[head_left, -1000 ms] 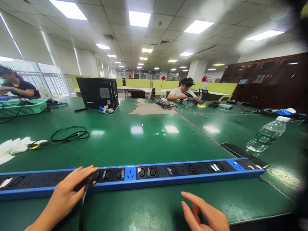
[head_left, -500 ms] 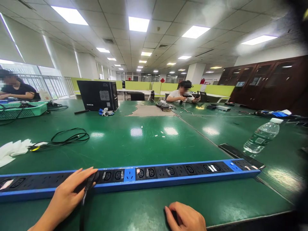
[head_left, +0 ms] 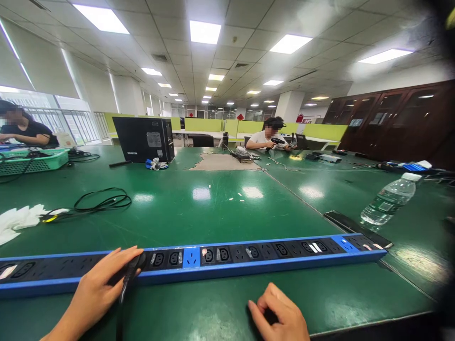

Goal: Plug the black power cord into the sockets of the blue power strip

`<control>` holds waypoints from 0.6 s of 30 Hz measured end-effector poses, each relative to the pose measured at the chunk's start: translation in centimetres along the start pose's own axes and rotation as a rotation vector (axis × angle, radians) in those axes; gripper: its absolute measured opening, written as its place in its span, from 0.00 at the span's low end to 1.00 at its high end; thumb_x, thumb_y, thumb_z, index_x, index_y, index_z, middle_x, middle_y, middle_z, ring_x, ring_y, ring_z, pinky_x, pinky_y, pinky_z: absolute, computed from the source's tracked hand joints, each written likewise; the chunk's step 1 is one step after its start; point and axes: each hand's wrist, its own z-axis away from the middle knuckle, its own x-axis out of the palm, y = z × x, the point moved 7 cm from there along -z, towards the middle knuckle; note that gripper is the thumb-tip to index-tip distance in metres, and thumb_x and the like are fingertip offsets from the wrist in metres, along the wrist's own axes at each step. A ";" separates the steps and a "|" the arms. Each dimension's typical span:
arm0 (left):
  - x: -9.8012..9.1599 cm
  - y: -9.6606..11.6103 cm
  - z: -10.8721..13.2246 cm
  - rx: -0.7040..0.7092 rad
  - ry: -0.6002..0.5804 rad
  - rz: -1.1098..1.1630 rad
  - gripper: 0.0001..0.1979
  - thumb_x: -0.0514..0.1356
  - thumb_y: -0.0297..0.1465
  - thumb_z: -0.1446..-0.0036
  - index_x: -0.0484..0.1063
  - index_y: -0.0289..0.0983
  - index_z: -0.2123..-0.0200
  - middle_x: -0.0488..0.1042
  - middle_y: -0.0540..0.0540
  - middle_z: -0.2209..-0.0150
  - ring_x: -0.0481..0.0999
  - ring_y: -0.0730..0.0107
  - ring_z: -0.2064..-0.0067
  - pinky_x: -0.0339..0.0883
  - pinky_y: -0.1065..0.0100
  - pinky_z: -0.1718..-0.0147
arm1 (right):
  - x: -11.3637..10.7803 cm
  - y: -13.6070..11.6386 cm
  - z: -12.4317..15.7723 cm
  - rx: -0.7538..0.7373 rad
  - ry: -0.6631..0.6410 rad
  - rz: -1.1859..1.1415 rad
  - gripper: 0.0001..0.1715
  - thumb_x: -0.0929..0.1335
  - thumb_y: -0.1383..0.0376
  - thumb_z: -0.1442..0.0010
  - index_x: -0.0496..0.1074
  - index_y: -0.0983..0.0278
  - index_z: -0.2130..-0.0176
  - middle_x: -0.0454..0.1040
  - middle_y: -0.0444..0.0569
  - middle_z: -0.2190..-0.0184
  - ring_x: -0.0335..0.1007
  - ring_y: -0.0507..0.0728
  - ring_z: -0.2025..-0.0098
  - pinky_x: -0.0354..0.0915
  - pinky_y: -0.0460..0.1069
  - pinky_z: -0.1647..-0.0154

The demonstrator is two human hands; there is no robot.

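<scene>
A long blue and black power strip lies across the green table in front of me. My left hand rests on the strip's left part, fingers closed round a black plug seated in a socket. The plug's black cable runs down toward me. My right hand sits curled on the table just in front of the strip's middle. Nothing shows in its fingers, only a dark shadow beneath them.
A plastic water bottle and a flat black bar lie right of the strip. A coiled black cable and white cloth lie left. Farther back are a black computer case, a green basket and two seated people.
My right hand has gone from open with fingers spread to curled on the table, shifting slightly left. My left hand stays on the plug.
</scene>
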 end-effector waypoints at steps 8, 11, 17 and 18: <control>-0.1 0.3 -0.1 0.017 0.014 0.006 0.17 0.58 0.42 0.39 0.71 0.48 0.47 0.80 0.53 0.52 0.81 0.61 0.52 0.71 0.58 0.45 | -1.2 3.0 -3.3 0.095 -0.063 0.261 0.08 0.68 0.63 0.46 0.70 0.59 0.76 0.68 0.44 0.74 0.67 0.54 0.71 0.56 0.48 0.71; -0.1 0.2 0.0 0.024 0.015 0.008 0.17 0.59 0.41 0.39 0.71 0.48 0.47 0.80 0.53 0.51 0.80 0.62 0.51 0.71 0.59 0.45 | -1.2 3.0 -3.5 0.101 -0.035 0.303 0.10 0.68 0.60 0.44 0.70 0.59 0.75 0.67 0.44 0.75 0.66 0.55 0.71 0.55 0.48 0.71; 0.1 0.2 0.0 0.038 0.008 -0.006 0.18 0.58 0.40 0.39 0.70 0.47 0.46 0.80 0.51 0.51 0.80 0.62 0.51 0.71 0.57 0.46 | -0.9 3.1 -2.6 0.061 -0.062 0.332 0.09 0.70 0.58 0.44 0.72 0.59 0.72 0.68 0.44 0.73 0.66 0.54 0.70 0.55 0.48 0.71; 0.1 0.2 -0.1 0.036 0.007 -0.007 0.18 0.58 0.40 0.39 0.70 0.47 0.46 0.80 0.51 0.51 0.80 0.61 0.51 0.71 0.57 0.46 | -0.8 3.1 -2.4 0.053 -0.067 0.335 0.10 0.69 0.58 0.44 0.71 0.59 0.73 0.68 0.44 0.73 0.66 0.54 0.71 0.55 0.48 0.71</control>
